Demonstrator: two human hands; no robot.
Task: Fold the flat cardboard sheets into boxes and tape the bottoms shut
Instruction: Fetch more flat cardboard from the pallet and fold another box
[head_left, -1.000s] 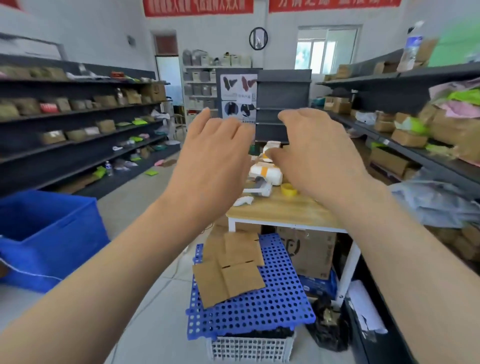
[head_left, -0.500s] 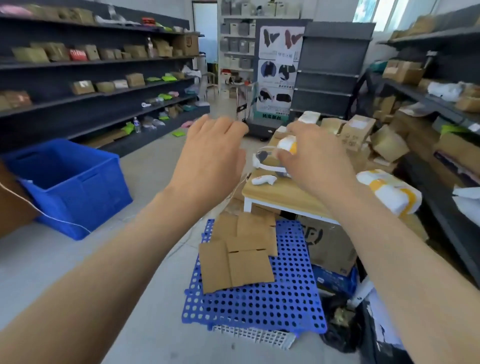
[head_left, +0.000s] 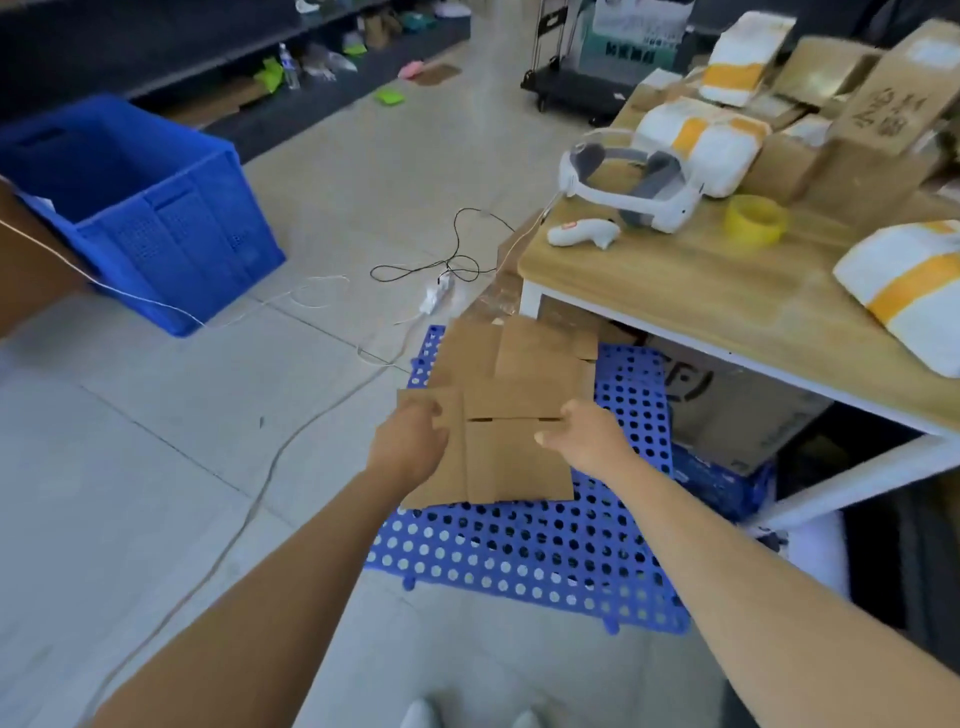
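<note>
Moved down from up high: left hand (head_left: 410, 447) and right hand (head_left: 587, 436) now pinching flat cardboard sheet (head_left: 509, 457) on blue mat (head_left: 545, 561).

One blue crate (head_left: 156, 208), one yellow tape roll (head_left: 756, 218), one headset (head_left: 631, 187), two hands.

Blue crate (head_left: 156, 208) sits way off left of my wooden surface (head_left: 701, 291); a white headset (head_left: 631, 184) and some wrapped parcels (head_left: 696, 140) sit on it.
</note>
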